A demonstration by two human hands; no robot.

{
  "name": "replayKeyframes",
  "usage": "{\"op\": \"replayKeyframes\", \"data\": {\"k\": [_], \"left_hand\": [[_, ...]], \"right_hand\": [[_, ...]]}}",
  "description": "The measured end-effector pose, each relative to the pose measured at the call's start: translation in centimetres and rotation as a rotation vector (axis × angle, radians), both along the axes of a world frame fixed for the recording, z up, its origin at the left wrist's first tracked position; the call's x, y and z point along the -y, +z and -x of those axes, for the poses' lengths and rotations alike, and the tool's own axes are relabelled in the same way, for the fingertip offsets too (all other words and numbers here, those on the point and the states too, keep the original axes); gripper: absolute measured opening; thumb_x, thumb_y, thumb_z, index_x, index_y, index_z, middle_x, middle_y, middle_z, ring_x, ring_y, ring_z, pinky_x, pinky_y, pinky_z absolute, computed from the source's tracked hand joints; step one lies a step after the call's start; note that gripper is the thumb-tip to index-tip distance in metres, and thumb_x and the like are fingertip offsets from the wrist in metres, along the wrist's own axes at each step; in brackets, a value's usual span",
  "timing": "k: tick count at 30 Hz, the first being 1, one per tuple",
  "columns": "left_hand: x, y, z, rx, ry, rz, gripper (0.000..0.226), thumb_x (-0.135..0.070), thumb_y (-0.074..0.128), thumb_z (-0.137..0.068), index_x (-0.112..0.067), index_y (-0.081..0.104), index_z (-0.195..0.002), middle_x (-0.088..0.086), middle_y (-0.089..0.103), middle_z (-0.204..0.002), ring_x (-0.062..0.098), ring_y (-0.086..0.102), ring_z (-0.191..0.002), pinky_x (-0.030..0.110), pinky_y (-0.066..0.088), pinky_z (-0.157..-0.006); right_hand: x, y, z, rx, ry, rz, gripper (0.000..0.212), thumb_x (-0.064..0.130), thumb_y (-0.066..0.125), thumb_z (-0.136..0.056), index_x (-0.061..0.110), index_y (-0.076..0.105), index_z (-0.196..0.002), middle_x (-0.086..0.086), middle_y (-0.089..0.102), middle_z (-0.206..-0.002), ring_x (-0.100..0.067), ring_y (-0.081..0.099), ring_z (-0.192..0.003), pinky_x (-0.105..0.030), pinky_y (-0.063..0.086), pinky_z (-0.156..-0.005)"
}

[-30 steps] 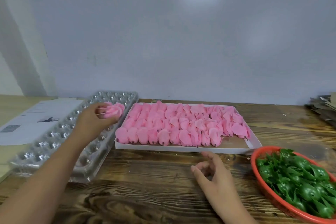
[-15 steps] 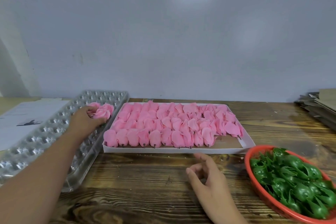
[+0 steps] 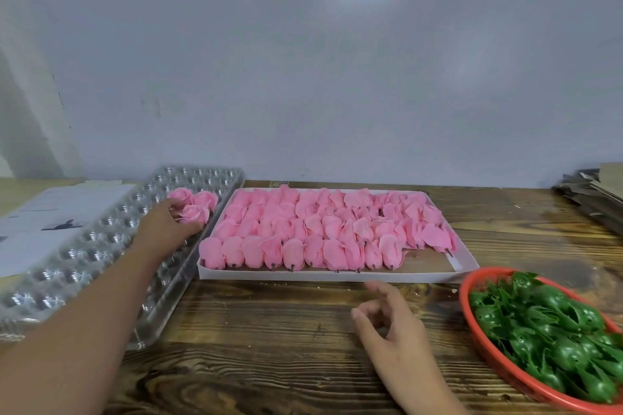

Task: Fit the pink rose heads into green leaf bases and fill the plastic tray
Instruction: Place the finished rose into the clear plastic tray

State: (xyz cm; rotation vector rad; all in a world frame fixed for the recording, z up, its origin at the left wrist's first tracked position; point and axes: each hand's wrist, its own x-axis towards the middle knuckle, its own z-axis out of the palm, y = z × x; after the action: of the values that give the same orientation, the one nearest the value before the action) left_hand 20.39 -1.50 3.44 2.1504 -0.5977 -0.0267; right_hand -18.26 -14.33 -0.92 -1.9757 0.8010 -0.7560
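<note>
Pink rose heads (image 3: 320, 236) are filling a white box (image 3: 337, 276); dark green leaf bases (image 3: 553, 333) are lying in a red-orange basket (image 3: 472, 317); the clear plastic tray (image 3: 101, 246) is glinting silver on the dark-grained brown wooden table (image 3: 269, 347).

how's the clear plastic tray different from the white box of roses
The clear plastic tray is see-through with rows of round cups, nearly all bare; three roses sit near its far end. The white box is opaque, flat-bottomed and packed with rose heads. Both are rectangular, side by side on the wooden table.
</note>
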Motion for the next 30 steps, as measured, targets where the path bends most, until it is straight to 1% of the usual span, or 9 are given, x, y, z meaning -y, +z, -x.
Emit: {"op": "replayKeyframes", "data": {"k": [4,8,10,15,19,22,24,27,30], "left_hand": [[0.1,0.2,0.2,-0.02,-0.001,0.055,0.065,-0.018,0.085,-0.078,-0.015,0.056,-0.136,0.005,0.062,-0.121,0.023,0.066,-0.095,0.027,0.048,-0.062],[0.1,0.2,0.4,0.024,-0.003,0.042,0.052,-0.024,0.084,-0.079,-0.022,0.059,-0.125,0.002,0.063,-0.109,0.017,0.067,-0.08,0.028,0.049,-0.057],[0.1,0.1,0.5,0.023,0.009,0.028,0.056,-0.022,0.084,-0.08,-0.017,0.06,-0.129,0.005,0.065,-0.108,0.022,0.068,-0.077,0.031,0.053,-0.06],[0.0,0.4,0.8,0.011,0.023,-0.01,0.058,-0.019,0.083,-0.081,-0.009,0.06,-0.132,0.011,0.07,-0.105,0.029,0.068,-0.08,0.043,0.06,-0.077],[0.0,1.0,1.6,-0.012,0.014,-0.014,0.062,-0.016,0.084,-0.08,-0.009,0.057,-0.135,0.013,0.067,-0.12,0.028,0.066,-0.092,0.044,0.057,-0.084],[-0.1,1.6,2.8,-0.041,0.004,0.046,0.07,-0.017,0.087,-0.077,-0.012,0.054,-0.139,0.008,0.061,-0.128,0.026,0.06,-0.103,0.045,0.053,-0.095],[0.0,2.0,4.2,-0.031,0.021,0.131,0.072,-0.017,0.086,-0.078,-0.014,0.052,-0.141,0.005,0.061,-0.127,0.025,0.06,-0.107,0.046,0.053,-0.097],[0.7,2.4,7.8,0.086,0.077,0.274,0.06,-0.018,0.082,-0.082,-0.014,0.056,-0.136,0.001,0.061,-0.117,0.019,0.06,-0.102,0.037,0.052,-0.09],[1.9,1.9,12.6,0.135,-0.03,0.339,0.041,-0.014,0.077,-0.086,-0.013,0.062,-0.124,-0.001,0.062,-0.102,0.016,0.059,-0.091,0.033,0.055,-0.084]], "right_hand": [[0.0,0.1,0.0,0.005,0.0,-0.003,0.04,0.025,0.069,-0.09,0.036,0.049,-0.122,0.023,0.068,-0.092,0.003,0.062,-0.089,-0.006,0.044,-0.074],[-0.1,0.3,0.1,0.014,0.004,-0.004,0.039,0.023,0.069,-0.091,0.036,0.049,-0.122,0.023,0.068,-0.093,0.003,0.061,-0.09,-0.005,0.042,-0.074],[-0.1,0.3,0.1,0.02,0.002,-0.005,0.038,0.022,0.069,-0.091,0.035,0.05,-0.122,0.022,0.068,-0.092,0.002,0.061,-0.089,-0.005,0.042,-0.074],[-0.1,0.2,0.1,0.02,0.004,-0.007,0.038,0.022,0.068,-0.091,0.037,0.049,-0.12,0.023,0.068,-0.092,0.003,0.061,-0.089,-0.005,0.042,-0.073],[-0.1,0.3,0.0,0.02,0.008,-0.005,0.038,0.023,0.068,-0.091,0.039,0.048,-0.12,0.023,0.067,-0.093,0.003,0.061,-0.09,-0.005,0.042,-0.074],[0.0,0.2,0.1,0.024,0.005,-0.008,0.038,0.024,0.067,-0.092,0.039,0.049,-0.121,0.023,0.068,-0.093,0.002,0.062,-0.089,-0.006,0.042,-0.074],[0.0,0.1,0.1,0.01,0.012,-0.009,0.038,0.026,0.066,-0.092,0.041,0.047,-0.121,0.024,0.067,-0.095,0.004,0.061,-0.09,-0.006,0.042,-0.072],[0.1,0.1,0.0,0.002,0.019,-0.004,0.038,0.026,0.065,-0.093,0.042,0.046,-0.121,0.026,0.067,-0.096,0.005,0.061,-0.09,-0.005,0.042,-0.071],[0.1,0.2,0.0,0.01,0.021,0.012,0.036,0.024,0.066,-0.092,0.041,0.048,-0.119,0.026,0.067,-0.094,0.005,0.061,-0.088,-0.005,0.042,-0.071]]}}
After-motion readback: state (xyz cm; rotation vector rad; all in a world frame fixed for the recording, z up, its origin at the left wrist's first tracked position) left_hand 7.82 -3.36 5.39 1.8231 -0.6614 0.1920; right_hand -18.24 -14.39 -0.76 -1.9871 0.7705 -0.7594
